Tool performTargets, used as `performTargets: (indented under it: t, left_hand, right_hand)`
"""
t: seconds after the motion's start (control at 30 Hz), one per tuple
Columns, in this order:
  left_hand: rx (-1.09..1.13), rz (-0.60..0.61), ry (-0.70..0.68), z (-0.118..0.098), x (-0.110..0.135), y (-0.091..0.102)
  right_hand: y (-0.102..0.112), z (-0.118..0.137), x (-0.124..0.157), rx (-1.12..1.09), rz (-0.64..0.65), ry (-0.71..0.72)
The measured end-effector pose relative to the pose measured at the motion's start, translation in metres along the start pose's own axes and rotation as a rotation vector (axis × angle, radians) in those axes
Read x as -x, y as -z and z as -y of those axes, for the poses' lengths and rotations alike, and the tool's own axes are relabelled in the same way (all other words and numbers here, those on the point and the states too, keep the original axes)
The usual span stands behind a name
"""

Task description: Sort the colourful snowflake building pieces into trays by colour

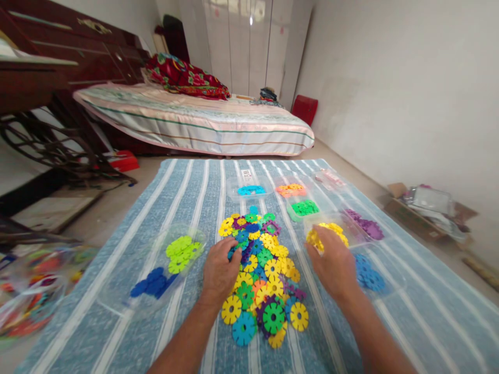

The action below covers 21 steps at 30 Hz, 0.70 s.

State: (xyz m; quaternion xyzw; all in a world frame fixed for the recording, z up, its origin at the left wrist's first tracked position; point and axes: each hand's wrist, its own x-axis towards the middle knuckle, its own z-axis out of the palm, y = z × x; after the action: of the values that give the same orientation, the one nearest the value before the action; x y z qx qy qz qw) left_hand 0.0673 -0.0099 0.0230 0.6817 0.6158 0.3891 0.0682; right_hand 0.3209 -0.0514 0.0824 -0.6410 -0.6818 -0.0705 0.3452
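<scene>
**Fig. Two bare hands at a pile (265, 280) of toothed plastic discs on a striped mat (187, 192).**

- **Left hand.** The left hand (219, 272) lies palm down on the pile's left edge, fingers bent onto a blue disc. Whether they pinch it cannot be told.
- **Right hand.** The right hand (331, 265), well apart from the left, is closed on yellow discs (314, 240) at its fingertips. It sits just at the near rim of the yellow tray (356, 236), which lies beyond it.
- **Pile.** The pile lies between the two hands and runs back toward the wrists.
- **Trays.** Clear trays ring the pile, each holding a single colour.
  - Lime discs (181, 249) and dark blue discs (154, 283) lie left of the left hand.
  - Blue discs (368, 275) lie just right of the right hand, and purple discs (368, 227) beyond it to the right.
  - Green discs (306, 208), orange discs (290, 190) and cyan discs (251, 190) lie beyond both hands.
  - The ring appears to keep every colour near one hand or the other, with the mixed pile central.
- **Surface.** The mat is blue with pale stripes and spread flat on the floor. Its weave probably keeps the discs from sliding.
- **Room.**
  - A bed (202, 122) stands beyond the hands, with a wardrobe (249, 47) behind it.
  - A bare wall (409, 93) lies to the right, with a cardboard box (424, 208) at its foot.
  - Dark wooden furniture (47, 67) stands far left.
  - A blurred bag (35, 285) of mixed discs lies left of the left forearm.
</scene>
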Motion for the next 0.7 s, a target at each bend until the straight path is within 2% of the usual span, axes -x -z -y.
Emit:
performTargets:
  t: [0.03, 0.1, 0.17, 0.23, 0.3, 0.4, 0.53, 0.7]
  left_hand:
    - [0.001, 0.0, 0.001, 0.0, 0.0, 0.0]
    - [0.004, 0.004, 0.001, 0.0, 0.0, 0.0]
    - [0.002, 0.009, -0.001, 0.0, 0.0, 0.0]
    - [-0.004, 0.012, -0.002, 0.0, 0.0, 0.0]
    - [-0.009, 0.016, -0.004, -0.001, 0.0, 0.001]
    - [-0.011, 0.019, -0.01, -0.001, 0.0, 0.001]
    - [-0.014, 0.013, -0.013, 0.0, 0.0, 0.0]
    - [-0.021, 0.011, -0.018, 0.0, 0.0, 0.0]
  right_hand:
    - [0.002, -0.003, -0.003, 0.054, -0.039, -0.027]
    - [0.005, -0.003, -0.005, 0.101, -0.014, -0.033]
    - [0.004, 0.005, 0.0, 0.075, 0.134, 0.022]
    - [0.001, 0.016, 0.007, 0.034, 0.34, 0.072]
    - [-0.002, 0.028, 0.013, 0.021, 0.51, 0.073]
    - [-0.005, 0.037, 0.013, 0.035, 0.651, 0.028]
    - [-0.008, 0.036, 0.01, 0.021, 0.712, -0.007]
    - [-0.012, 0.034, 0.017, -0.015, 0.644, -0.018]
